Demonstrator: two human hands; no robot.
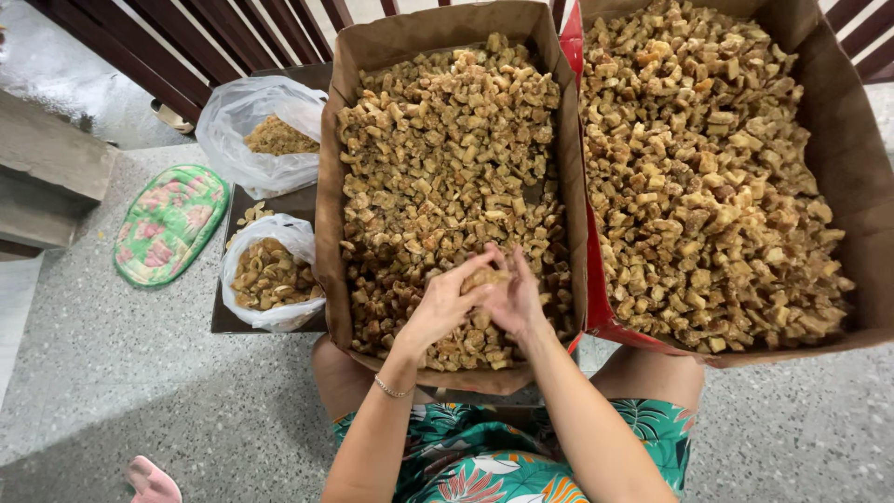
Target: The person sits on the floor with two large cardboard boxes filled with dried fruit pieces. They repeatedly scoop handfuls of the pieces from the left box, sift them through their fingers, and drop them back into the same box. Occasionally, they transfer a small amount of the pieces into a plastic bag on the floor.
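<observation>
Both hands are meeting over the near end of the left cardboard box (pixel 328 186), a little below the centre of the frame. The left hand (pixel 445 303) and the right hand (pixel 515 300) are pressing together around one brown chunk (pixel 486 278), fingers curled and clamped on it from either side, thumbs lying across the top. The chunk is sitting just above the heap of similar brown pieces (pixel 447 158) that is filling the box, at the lower middle of that box. A thin bracelet (pixel 392 388) is circling the left wrist.

To the right, a second cardboard box (pixel 852 140) is taking up the upper right of the frame, piled with the same rough brown cubes. At the left of centre, two clear plastic bags are lying open on a dark tray (pixel 279 203): the upper bag (pixel 237 116) is holding finer crumbs, the lower bag (pixel 279 233) darker, curled scraps. Further left a green floral mat (pixel 170 222) is resting on the speckled floor (pixel 112 373). Dark railings (pixel 186 47) are running across the top left. The person is sitting behind the boxes in leaf-printed shorts (pixel 484 466).
</observation>
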